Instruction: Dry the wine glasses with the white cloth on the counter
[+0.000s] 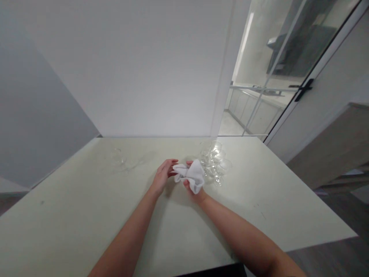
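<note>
One clear glass [117, 155], maybe more, far left on the pale table [72, 215], perhaps done. Near the middle, a left hand [163, 176] with bent fingers by the edge of a white cloth [193, 175]; hard to tell if gripping. Then the right hand [197, 196], closed on the bunched cloth. Just beyond, many clear glasses [213, 163] close together, likely yet to do.

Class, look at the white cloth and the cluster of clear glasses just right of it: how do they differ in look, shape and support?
Look: the white cloth is opaque, while the clear glasses are see-through with bright glints.
Shape: the cloth is soft and bunched in folds; the glasses have smooth, rounded outlines.
Support: the cloth is held up in the right hand, whereas the glasses rest on the tabletop.
</note>
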The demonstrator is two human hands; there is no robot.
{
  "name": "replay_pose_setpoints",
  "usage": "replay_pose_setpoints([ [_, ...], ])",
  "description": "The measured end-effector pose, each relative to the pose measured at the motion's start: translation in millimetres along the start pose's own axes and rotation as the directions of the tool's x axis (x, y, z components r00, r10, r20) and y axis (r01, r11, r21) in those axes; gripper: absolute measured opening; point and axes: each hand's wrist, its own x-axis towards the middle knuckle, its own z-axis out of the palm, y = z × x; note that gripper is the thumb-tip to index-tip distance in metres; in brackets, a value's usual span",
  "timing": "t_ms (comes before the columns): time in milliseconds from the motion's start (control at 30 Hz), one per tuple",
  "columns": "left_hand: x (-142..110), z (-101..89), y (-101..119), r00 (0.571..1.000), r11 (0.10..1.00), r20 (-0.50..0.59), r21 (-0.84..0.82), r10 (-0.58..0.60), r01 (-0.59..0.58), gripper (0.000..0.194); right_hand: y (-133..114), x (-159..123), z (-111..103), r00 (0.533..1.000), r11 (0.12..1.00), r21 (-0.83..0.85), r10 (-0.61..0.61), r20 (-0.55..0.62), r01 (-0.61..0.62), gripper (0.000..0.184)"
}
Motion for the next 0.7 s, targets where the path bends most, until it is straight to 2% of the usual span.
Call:
replay_pose_setpoints([
  [100, -19, -14.7, 4, 0.983, 0.999, 0.181, 0.033, -0.002, -0.004, 0.044, 2, 1, 5, 1.000, 0.999, 0.044, -0.022, 0.008, 0.021, 0.033],
  [133, -22, -17.6, 5, 0.980, 0.998, 0.197, 0.067, 0.007, -0.021, 0.040, 4, 2, 7, 1.000, 0.999, 0.054, 0.002, 0.011, -0.003, 0.032],
  [167, -24, -20.1, 4, 0.983, 0.995, 0.182, 0.097, 0.016, -0.034, 0.037, 5, 3, 8, 1.000, 0.998, 0.055, 0.028, 0.001, -0.028, 0.031],
  [267, -22, -25.6, 1, 0.997, 0.990, 0.032, 0.121, 0.068, -0.072, 0.031, 10, 4, 10, 0.994, 0.994, 0.047, 0.096, -0.042, -0.094, 0.034],
  [333, -19, -27.0, -1, 0.993, 0.989, -0.024, 0.099, 0.115, -0.112, 0.029, 13, 4, 10, 0.991, 0.988, 0.088, 0.131, -0.011, -0.130, 0.035],
  [467, -18, -22.2, -4, 0.989, 0.981, 0.055, 0.127, 0.138, -0.144, 0.031, 14, 4, 13, 0.975, 0.974, 0.177, 0.104, 0.195, -0.140, 0.033],
  [533, -18, -19.0, -6, 0.990, 0.976, 0.049, 0.170, 0.133, -0.140, 0.028, 12, 4, 15, 0.973, 0.968, 0.200, 0.113, 0.202, -0.154, 0.032],
  [633, -14, -19.9, -8, 0.984, 0.975, -0.089, 0.175, 0.154, -0.136, 0.026, 11, 5, 14, 0.978, 0.944, 0.260, 0.182, 0.099, -0.202, 0.026],
  [700, -10, -25.0, -9, 0.942, 0.979, -0.286, 0.151, 0.178, -0.140, 0.024, 11, 5, 11, 0.972, 0.935, 0.268, 0.215, 0.094, -0.232, 0.025],
])
